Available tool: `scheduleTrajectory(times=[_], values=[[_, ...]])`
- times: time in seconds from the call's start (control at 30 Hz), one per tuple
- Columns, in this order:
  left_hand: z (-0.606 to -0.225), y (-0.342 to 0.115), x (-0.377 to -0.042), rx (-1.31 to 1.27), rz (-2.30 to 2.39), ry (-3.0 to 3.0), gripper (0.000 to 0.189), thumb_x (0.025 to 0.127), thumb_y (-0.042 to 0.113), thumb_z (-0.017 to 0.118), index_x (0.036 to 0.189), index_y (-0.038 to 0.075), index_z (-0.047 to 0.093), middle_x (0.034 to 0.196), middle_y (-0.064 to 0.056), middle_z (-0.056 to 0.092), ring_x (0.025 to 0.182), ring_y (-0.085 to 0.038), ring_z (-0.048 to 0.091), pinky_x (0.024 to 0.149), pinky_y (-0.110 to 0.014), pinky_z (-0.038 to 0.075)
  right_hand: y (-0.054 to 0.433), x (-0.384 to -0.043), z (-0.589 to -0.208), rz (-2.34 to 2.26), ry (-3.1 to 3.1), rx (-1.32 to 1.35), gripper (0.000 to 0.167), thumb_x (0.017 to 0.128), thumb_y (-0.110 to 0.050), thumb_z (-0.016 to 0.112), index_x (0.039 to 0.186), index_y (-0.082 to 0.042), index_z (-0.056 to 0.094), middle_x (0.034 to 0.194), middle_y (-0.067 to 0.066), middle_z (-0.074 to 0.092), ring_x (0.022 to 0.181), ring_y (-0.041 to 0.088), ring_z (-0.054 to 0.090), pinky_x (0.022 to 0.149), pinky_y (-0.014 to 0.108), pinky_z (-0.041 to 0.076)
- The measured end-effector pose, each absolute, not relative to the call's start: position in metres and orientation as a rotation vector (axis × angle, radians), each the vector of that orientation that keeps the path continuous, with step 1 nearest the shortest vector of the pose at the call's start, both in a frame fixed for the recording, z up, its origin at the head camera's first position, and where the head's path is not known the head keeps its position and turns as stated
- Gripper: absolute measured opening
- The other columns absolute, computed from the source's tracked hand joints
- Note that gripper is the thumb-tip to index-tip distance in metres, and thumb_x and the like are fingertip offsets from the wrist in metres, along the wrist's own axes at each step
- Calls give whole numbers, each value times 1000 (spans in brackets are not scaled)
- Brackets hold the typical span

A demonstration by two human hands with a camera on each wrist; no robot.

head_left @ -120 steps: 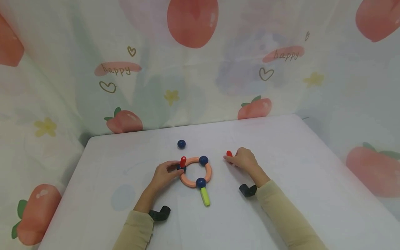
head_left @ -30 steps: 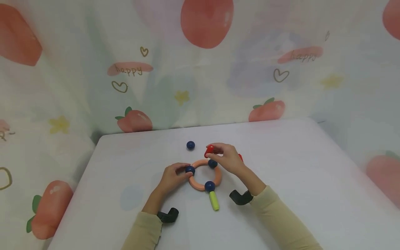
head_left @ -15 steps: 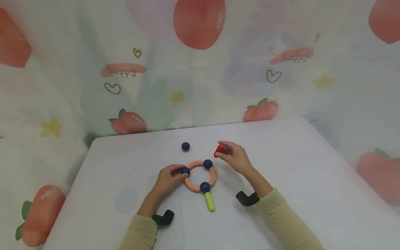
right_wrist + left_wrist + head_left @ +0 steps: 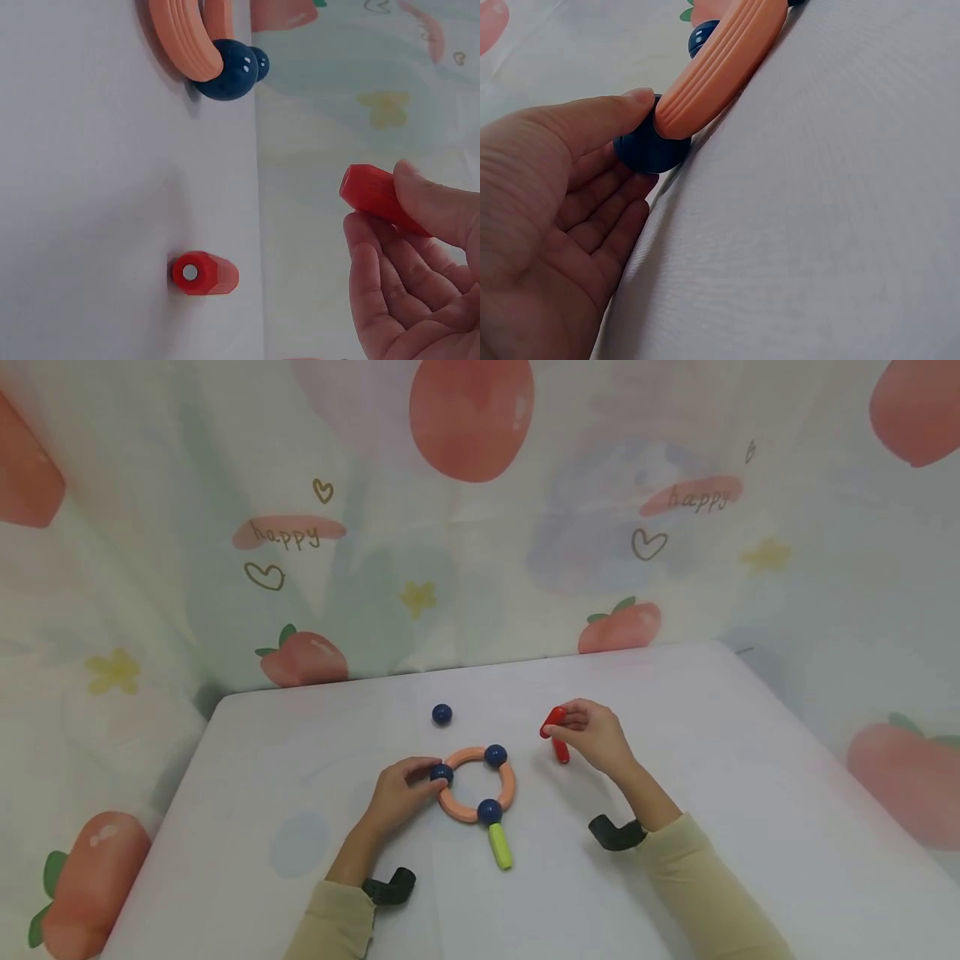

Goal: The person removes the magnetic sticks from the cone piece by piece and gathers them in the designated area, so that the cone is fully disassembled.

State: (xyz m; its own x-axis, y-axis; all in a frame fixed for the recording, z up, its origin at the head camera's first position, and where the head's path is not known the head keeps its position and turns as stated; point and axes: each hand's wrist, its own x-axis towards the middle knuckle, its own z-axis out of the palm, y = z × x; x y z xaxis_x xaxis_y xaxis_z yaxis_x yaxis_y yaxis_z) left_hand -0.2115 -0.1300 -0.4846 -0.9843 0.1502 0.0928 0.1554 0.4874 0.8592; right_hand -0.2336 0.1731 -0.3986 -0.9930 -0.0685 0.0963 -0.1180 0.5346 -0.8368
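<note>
My left hand [image 4: 401, 792] pinches a blue ball [image 4: 649, 152] on the left of a ring lying on the table. The ring joins curved orange rods [image 4: 720, 67] with blue balls between them, one at its upper right [image 4: 495, 755] and one at its bottom [image 4: 490, 812]. From the bottom ball a yellow-green rod [image 4: 500, 847] points toward me. Right of the ring, my right hand [image 4: 596, 739] pinches a short red rod [image 4: 375, 193] between thumb and fingers, raised off the table. Below it, another red rod [image 4: 206, 273] rests on the table, a silvery dot showing on its end.
A loose blue ball [image 4: 442, 714] sits behind the ring. The white-covered table [image 4: 750, 793] extends to both sides, with a fruit-printed cloth [image 4: 480, 568] hanging behind it. A black wrist-worn device [image 4: 617, 833] is on each arm.
The red rod that stood on the left ball four seconds ago is gone from there. My right hand, over the ring a second ago, has moved right with its red rod. My left hand stays put.
</note>
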Motion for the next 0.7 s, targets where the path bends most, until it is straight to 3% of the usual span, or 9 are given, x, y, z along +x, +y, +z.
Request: scheduleTrajectory(times=[0.33,0.7], values=[[-479,-126,-212,-317,-1517,-2726,39,78,27,73,113,12,65,110,0,62,106,-16,55,92,-36,43,193,-236,-410,1403,-2760,52,42,91,-13,57,128,4,46,110,22,56,99,34,57,83,42,48],[-441,-127,-196,-385,-1284,-2663,41,79,19,73,117,11,62,113,-1,61,108,-19,53,92,-40,43,199,-237,-420,1294,-2898,-166,47,87,-14,63,124,5,42,104,22,55,93,33,54,78,39,51]])
